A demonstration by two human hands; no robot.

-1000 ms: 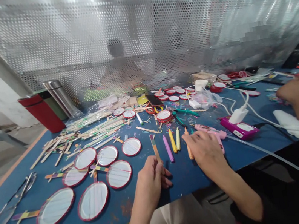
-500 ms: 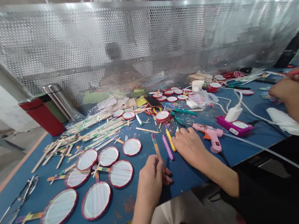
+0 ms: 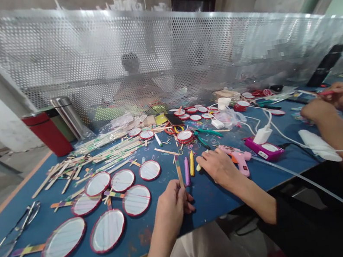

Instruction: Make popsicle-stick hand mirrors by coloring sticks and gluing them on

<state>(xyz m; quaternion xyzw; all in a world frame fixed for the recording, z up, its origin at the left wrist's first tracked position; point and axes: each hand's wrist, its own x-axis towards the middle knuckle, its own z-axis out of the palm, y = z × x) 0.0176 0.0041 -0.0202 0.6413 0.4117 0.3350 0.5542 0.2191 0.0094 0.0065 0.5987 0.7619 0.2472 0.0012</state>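
My left hand (image 3: pixel 172 203) is closed around the lower end of a wooden craft stick (image 3: pixel 179 172), which stands up from the fingers with purple, green and orange coloring near its top. To its right lie a purple marker (image 3: pixel 187 172) and a yellow marker (image 3: pixel 191 163) on the blue table. My right hand (image 3: pixel 219 166) has its fingers curled over a pale yellow marker (image 3: pixel 198 167), mostly hidden beneath them. Just beyond that hand rests a pink glue gun (image 3: pixel 240 158). Several red-rimmed round discs (image 3: pixel 108 231) with colored stick handles lie to the left.
Many loose craft sticks (image 3: pixel 106 154) are heaped at the back left, near a red bottle (image 3: pixel 47 134) and a steel flask (image 3: pixel 69 117). Eyeglasses (image 3: pixel 15 238) lie far left. White cables run from a purple power box (image 3: pixel 264 148). A co-worker's hands (image 3: pixel 331 101) hold a red pen-like item at right.
The view has shifted slightly, so things on the table appear a little further left. My right fingers have moved over the pale marker, now angled differently. My left hand still grips the stick.
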